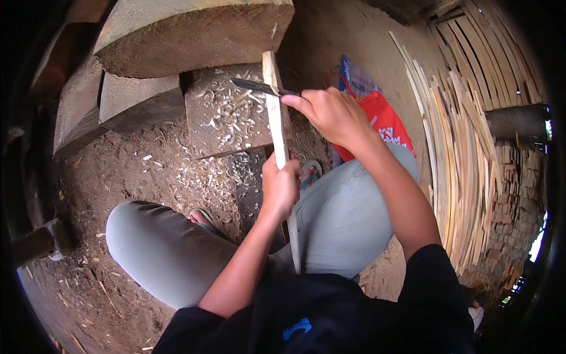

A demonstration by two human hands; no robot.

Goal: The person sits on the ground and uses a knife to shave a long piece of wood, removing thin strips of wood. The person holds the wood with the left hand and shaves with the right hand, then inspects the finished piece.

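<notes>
A long, pale wooden stick [276, 121] runs from near my lap up toward a large wood block. My left hand [280, 186] is closed around its middle, above my thigh. In my right hand [330, 115] is a knife [253, 86], its dark blade lying across the stick near the far end. The fingers wrap the handle, which they mostly hide; the thumb points toward the stick. Behind the blade, curled wood shavings [233, 112] cover a flat wooden board [203, 138].
A thick wood block [194, 41] stands at the far side, with further blocks [141, 100] at left. Shavings litter the dirt floor [135, 171]. Thin wooden strips [457, 171] lean at right beside stacked wood [519, 194]. A red bag [386, 121] lies beyond my right knee.
</notes>
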